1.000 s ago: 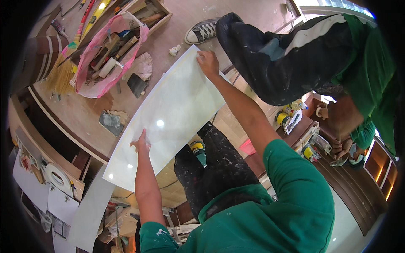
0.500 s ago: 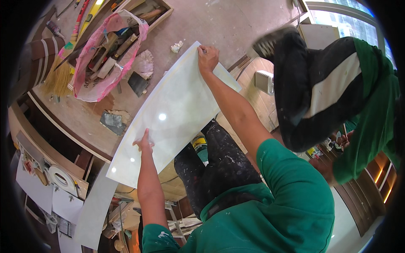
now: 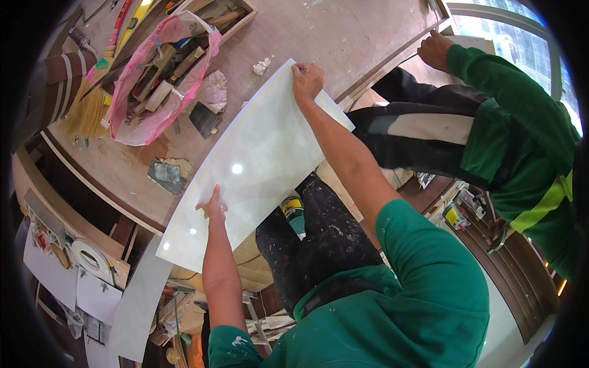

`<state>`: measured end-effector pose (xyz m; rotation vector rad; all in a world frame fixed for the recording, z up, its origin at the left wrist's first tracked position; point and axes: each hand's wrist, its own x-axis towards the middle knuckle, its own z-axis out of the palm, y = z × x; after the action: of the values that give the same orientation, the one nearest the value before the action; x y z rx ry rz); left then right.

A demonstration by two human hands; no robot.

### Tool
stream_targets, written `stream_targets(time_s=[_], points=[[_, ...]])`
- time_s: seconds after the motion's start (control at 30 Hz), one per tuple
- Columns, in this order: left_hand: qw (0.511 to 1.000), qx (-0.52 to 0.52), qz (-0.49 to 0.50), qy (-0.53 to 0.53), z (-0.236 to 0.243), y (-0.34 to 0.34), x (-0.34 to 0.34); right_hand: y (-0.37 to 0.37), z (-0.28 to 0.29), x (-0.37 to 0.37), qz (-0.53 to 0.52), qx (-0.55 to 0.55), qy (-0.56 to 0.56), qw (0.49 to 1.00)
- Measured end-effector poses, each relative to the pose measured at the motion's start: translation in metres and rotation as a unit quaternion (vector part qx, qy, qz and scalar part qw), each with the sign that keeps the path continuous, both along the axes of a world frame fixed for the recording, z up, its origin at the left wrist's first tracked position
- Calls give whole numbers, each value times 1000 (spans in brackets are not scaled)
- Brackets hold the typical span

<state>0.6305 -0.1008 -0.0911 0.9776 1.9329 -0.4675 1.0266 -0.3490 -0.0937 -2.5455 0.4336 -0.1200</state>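
A large glossy white panel (image 3: pixel 264 159) lies slanting over the front edge of the worktop (image 3: pixel 343 37), above my paint-spattered trouser legs. My left hand (image 3: pixel 212 202) rests on the panel's lower left part, index finger and thumb stretched out. My right hand (image 3: pixel 307 83) has its fingers closed on the panel's far upper edge, near the right end. Beside the panel lie a dark flat piece (image 3: pixel 203 119), a crumpled pale paper (image 3: pixel 215 92) and grey sheets (image 3: pixel 167 176). A tub (image 3: pixel 293 213) shows between my legs.
A pink bag (image 3: pixel 147 132) of tools, a wooden tray (image 3: pixel 240 23) and a straw broom (image 3: pixel 83 113) sit at upper left. A co-worker (image 3: pixel 515 110) in green crouches close at my right, a hand at the worktop's edge. Clutter and a tape roll (image 3: pixel 92 259) lie at lower left.
The panel and both my hands have shifted slightly up and right. The co-worker has moved: the sneaker has left the worktop, the body is turned, and a hand now shows at upper right.
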Motion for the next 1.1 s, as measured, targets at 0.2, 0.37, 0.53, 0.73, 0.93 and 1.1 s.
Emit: stream_targets(time_s=[0.2, 0.37, 0.53, 0.73, 0.93, 1.1], points=[[1000, 11, 5, -1, 3, -1, 2, 0, 7, 2, 20, -11, 19, 1000], [1000, 8, 2, -7, 1, 0, 1, -11, 7, 4, 70, 18, 10, 997], [999, 40, -9, -1, 0, -4, -2, -71, 9, -36, 76, 45, -27, 996], [1000, 9, -25, 11, 5, -1, 3, -132, 18, -182, -80, -37, 68, 994], [999, 0, -32, -19, 14, -3, 10, -153, 25, -224, -161, 77, 159, 971], [999, -1, -31, -23, 17, -4, 13, -167, 38, -195, -90, 3, 111, 990]])
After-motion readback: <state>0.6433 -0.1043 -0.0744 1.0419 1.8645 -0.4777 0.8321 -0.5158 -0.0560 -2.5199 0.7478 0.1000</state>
